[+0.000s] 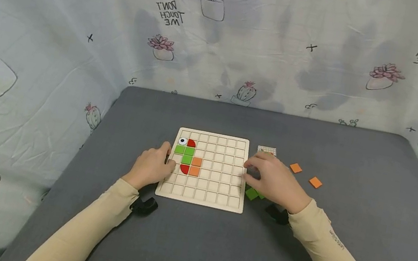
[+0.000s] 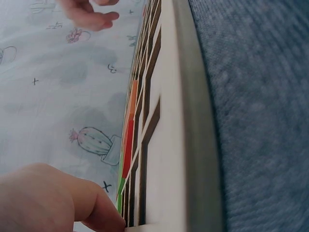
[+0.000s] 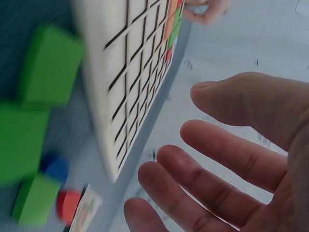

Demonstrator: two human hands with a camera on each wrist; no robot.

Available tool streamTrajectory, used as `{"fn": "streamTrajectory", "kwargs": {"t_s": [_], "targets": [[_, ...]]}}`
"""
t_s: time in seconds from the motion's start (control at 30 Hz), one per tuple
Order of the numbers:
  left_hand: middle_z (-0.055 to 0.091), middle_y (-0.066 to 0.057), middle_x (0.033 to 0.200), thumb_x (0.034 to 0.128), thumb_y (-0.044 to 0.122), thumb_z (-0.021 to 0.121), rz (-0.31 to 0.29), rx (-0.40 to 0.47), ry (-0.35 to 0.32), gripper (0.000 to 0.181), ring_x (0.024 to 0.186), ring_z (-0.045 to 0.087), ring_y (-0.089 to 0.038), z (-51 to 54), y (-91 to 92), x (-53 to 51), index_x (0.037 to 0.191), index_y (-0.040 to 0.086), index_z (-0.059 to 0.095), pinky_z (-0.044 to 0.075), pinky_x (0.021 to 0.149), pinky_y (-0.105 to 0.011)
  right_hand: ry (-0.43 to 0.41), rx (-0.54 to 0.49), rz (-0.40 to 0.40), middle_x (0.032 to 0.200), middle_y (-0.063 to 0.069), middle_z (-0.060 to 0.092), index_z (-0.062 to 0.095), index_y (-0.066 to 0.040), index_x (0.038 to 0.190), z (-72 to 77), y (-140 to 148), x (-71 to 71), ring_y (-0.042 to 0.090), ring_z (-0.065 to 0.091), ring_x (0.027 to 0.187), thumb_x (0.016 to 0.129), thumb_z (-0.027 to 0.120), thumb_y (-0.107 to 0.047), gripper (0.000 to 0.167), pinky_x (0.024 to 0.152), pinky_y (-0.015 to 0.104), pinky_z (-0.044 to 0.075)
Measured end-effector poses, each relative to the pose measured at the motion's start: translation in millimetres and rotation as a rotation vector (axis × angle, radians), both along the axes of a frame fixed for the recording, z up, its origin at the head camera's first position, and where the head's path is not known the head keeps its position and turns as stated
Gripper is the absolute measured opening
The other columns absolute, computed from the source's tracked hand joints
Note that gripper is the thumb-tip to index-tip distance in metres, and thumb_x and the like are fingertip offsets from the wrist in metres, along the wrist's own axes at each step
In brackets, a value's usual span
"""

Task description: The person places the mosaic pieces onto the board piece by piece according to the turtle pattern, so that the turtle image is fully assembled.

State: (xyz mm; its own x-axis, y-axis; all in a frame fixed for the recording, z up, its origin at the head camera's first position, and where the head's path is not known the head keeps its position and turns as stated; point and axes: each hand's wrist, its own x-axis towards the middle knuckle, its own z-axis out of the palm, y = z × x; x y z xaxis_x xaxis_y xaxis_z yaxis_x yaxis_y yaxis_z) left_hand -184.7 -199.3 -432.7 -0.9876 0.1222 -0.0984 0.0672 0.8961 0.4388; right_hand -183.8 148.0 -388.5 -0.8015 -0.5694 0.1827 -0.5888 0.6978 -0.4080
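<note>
**Left hand [image 1: 150, 164] is resting on the board [image 1: 222, 175]; right hand [image 1: 273, 179] is hovering, released, at its side**

With the board serving as a dial and 12 o'clock pointing to the far edge, the left hand is lying at 9 o'clock. Its thumb is reaching over the rim onto the surface; whether the hand is gripping the board or only resting there, I cannot tell. The board itself is lying flat on the grey table [image 1: 205, 246], its squares forming a grid.

Towards 10 o'clock on that grid, a patch of tiles is sitting in the squares. An eye tile [image 1: 182, 142] is standing just beside a red rounded tile [image 1: 191, 143]; below them, three green tiles [image 1: 187, 159] are making a bent row. A second red tile [image 1: 184, 169] is following at the 6 o'clock end, with two orange tiles [image 1: 194, 171] adjoining on the 3 o'clock side.

Off the board, loose green pieces [image 1: 251, 194] are lying between 3 and 4 o'clock, partly under the right hand. The right-wrist view is also showing a blue piece [image 3: 54, 166] and a red piece [image 3: 68, 206] near them. A small printed card [image 1: 267, 150] is lying at 2 o'clock. The right hand is hanging at 3 o'clock, fingers parted and holding nothing. Farther out, two loose orange squares [image 1: 315, 182] are lying around 3 o'clock.
</note>
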Motion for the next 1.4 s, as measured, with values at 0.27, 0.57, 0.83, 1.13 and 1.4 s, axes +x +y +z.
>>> {"fn": "streamTrajectory", "kwargs": {"t_s": [0.27,0.57,0.83,1.13,1.4], "targets": [[0.048,-0.005,0.063,0.0999,0.024,0.057,0.005,-0.002,-0.006,0.025,0.050,0.044,-0.020,1.2,0.4,0.0,0.114,0.005,0.051,0.029,0.048,-0.031,-0.007,0.022,-0.091,0.111,0.012,0.070,0.076,-0.006,0.110,6.7,37.8,1.8,0.027,0.069,0.093,0.092,0.078,-0.013,0.020,0.073,0.042,0.055],[0.048,-0.005,0.063,0.1002,0.024,0.058,0.005,-0.001,-0.007,0.024,0.050,0.044,-0.019,2.8,0.9,0.3,0.113,0.005,0.051,0.029,0.047,-0.031,0.010,0.058,-0.178,0.113,0.014,0.070,0.074,-0.002,0.115,8.4,77.9,2.3,0.032,0.070,0.096,0.091,0.077,-0.010,0.026,0.076,0.049,0.056],[0.049,-0.005,0.064,0.1002,0.024,0.058,0.004,-0.003,-0.005,0.023,0.051,0.045,-0.019,3.3,1.2,0.5,0.112,0.006,0.051,0.030,0.048,-0.031,-0.037,0.105,-0.259,0.114,0.019,0.069,0.073,0.000,0.119,13.4,97.8,-0.8,0.034,0.068,0.097,0.091,0.075,-0.011,0.029,0.075,0.052,0.055],[0.048,-0.005,0.065,0.1001,0.024,0.058,0.005,-0.004,-0.009,0.024,0.051,0.045,-0.019,2.1,1.8,-0.1,0.113,0.005,0.050,0.030,0.048,-0.031,-0.151,0.201,-0.326,0.120,0.029,0.064,0.067,0.005,0.127,10.2,118.6,-6.4,0.038,0.067,0.095,0.093,0.073,-0.013,0.039,0.074,0.055,0.055],[0.049,-0.006,0.065,0.1003,0.023,0.057,0.007,-0.003,-0.009,0.024,0.050,0.046,-0.020,0.4,1.2,-0.6,0.113,0.005,0.050,0.031,0.047,-0.031,-0.250,0.229,-0.365,0.128,0.034,0.058,0.058,0.006,0.137,4.4,127.8,-11.7,0.046,0.063,0.106,0.094,0.072,-0.015,0.050,0.077,0.058,0.052]]}}
